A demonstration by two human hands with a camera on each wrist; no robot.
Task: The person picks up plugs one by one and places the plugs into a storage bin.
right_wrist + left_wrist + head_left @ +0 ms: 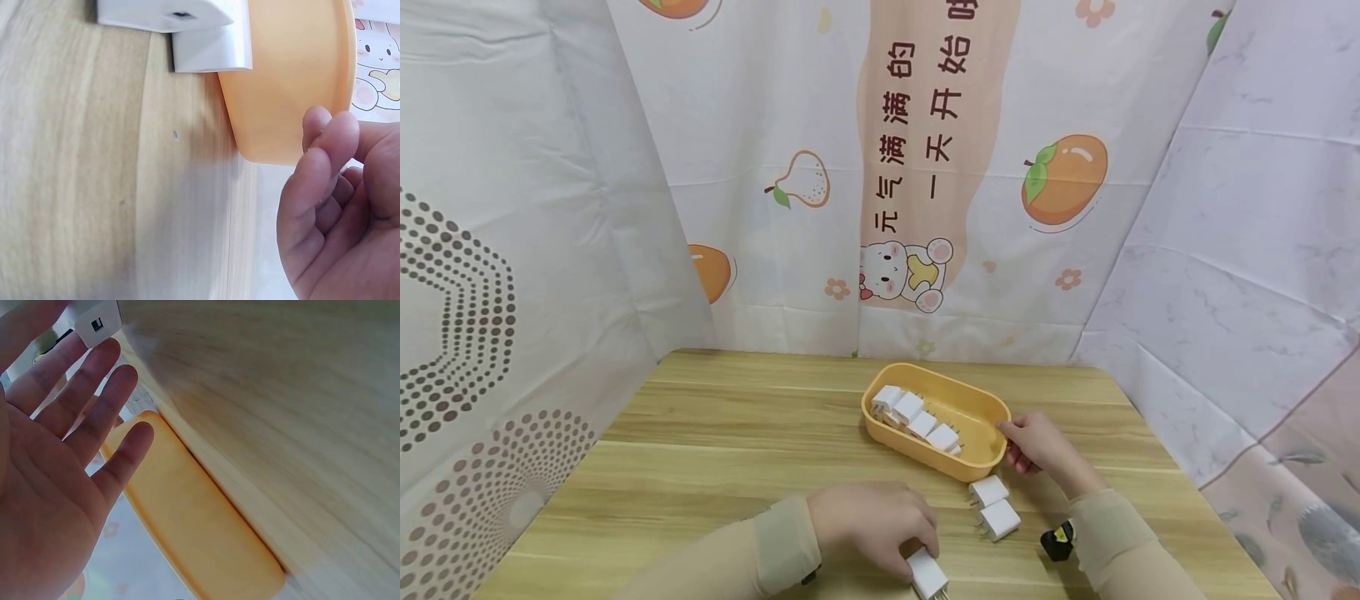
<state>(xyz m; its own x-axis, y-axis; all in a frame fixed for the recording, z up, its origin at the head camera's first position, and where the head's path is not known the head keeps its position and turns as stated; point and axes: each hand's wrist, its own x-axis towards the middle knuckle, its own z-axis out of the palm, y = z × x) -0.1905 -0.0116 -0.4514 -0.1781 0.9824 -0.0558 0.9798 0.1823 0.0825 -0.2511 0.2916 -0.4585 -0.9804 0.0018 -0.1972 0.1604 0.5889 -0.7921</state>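
Observation:
My left hand pinches a white USB charger plug by its end, low over the front of the table. In the left wrist view, the plug's USB port face shows beyond my fingers, the lower ones spread loosely. At the right end of a yellow tray, my right hand holds the rim, thumb over the edge and fingers curled outside. Several white charger plugs lie in the tray's left part, prongs showing. Two more, a nearer plug and a farther plug, lie side by side before the tray.
The wooden table ends at a printed curtain behind, with cloth hanging on both sides. A small black object with a yellow mark is beside my right wrist.

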